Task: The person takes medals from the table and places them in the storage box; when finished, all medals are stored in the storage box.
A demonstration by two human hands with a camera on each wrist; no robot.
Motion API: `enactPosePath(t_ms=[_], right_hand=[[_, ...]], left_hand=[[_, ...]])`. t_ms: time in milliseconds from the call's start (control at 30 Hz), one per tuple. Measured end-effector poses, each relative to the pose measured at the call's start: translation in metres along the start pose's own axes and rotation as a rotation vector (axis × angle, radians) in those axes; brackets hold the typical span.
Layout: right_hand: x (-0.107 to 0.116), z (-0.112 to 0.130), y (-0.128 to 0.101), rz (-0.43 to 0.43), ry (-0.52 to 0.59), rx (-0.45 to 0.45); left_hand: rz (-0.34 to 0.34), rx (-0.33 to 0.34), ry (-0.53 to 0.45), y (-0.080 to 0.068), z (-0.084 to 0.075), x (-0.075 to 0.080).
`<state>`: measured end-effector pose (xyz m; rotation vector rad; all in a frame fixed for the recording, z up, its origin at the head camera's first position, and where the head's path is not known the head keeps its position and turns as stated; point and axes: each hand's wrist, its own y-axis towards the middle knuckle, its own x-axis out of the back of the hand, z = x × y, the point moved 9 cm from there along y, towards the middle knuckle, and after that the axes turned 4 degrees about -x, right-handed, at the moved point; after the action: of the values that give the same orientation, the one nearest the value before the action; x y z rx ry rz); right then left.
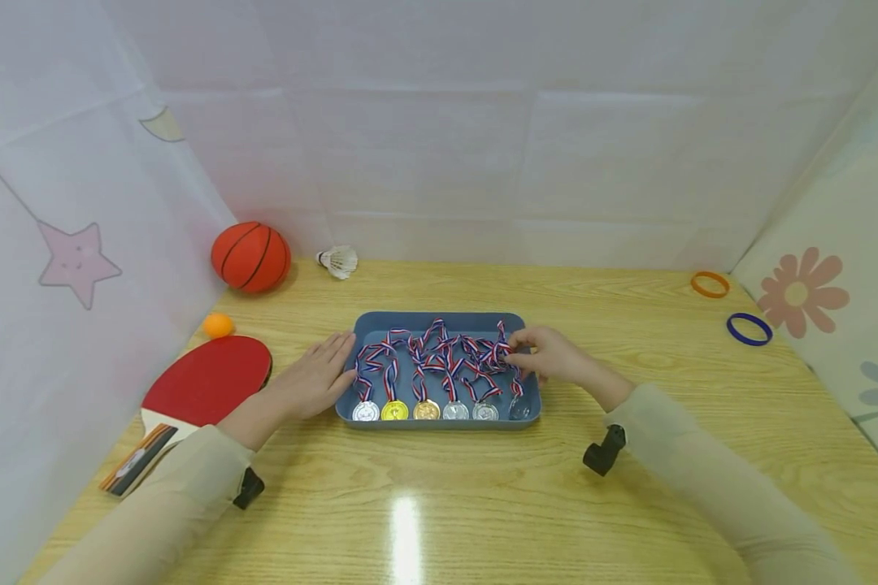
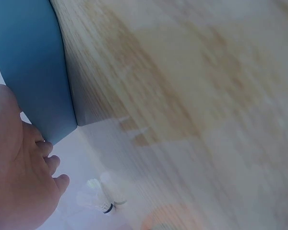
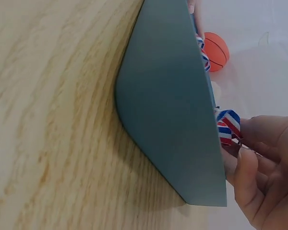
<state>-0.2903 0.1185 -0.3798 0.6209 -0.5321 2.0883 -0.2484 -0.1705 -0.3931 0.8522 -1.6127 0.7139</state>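
Observation:
A blue tray [image 1: 439, 423] sits mid-table holding a row of several medals [image 1: 426, 409] with red, white and blue ribbons [image 1: 439, 357] bunched above them. My left hand [image 1: 316, 376] lies flat with straight fingers against the tray's left wall [image 2: 33, 72]. My right hand [image 1: 549, 355] reaches over the tray's right side and pinches a ribbon [image 3: 229, 125] of the rightmost medal [image 1: 519, 408]. In the right wrist view the tray's outer wall [image 3: 177, 120] fills the middle and the fingers [image 3: 259, 158] curl round the ribbon at its rim.
A red table tennis paddle [image 1: 205, 382] lies left of the tray, with an orange ball [image 1: 218, 325], a basketball [image 1: 251, 257] and a shuttlecock [image 1: 339, 261] behind it. An orange ring [image 1: 710, 283] and a blue ring [image 1: 749, 328] lie at the far right. Cloth walls enclose the table.

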Motion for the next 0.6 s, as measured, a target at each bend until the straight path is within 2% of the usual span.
enactPosePath(t_ms=[167,300,400,600], right_hand=[[-0.004,0.0,0.002,-0.011,-0.088,0.023],[-0.008,0.008,0.004,-0.004,-0.161,0.087],[-0.012,0.012,0.006,-0.009,-0.255,0.134],[-0.015,0.014,0.007,-0.047,-0.409,0.138]], left_hand=[[0.003,0.0,0.004,-0.001,-0.001,0.001],[0.013,0.003,0.003,-0.001,0.0,0.0],[0.02,0.007,-0.002,-0.001,0.0,-0.001],[0.021,0.008,-0.005,0.0,0.0,-0.002]])
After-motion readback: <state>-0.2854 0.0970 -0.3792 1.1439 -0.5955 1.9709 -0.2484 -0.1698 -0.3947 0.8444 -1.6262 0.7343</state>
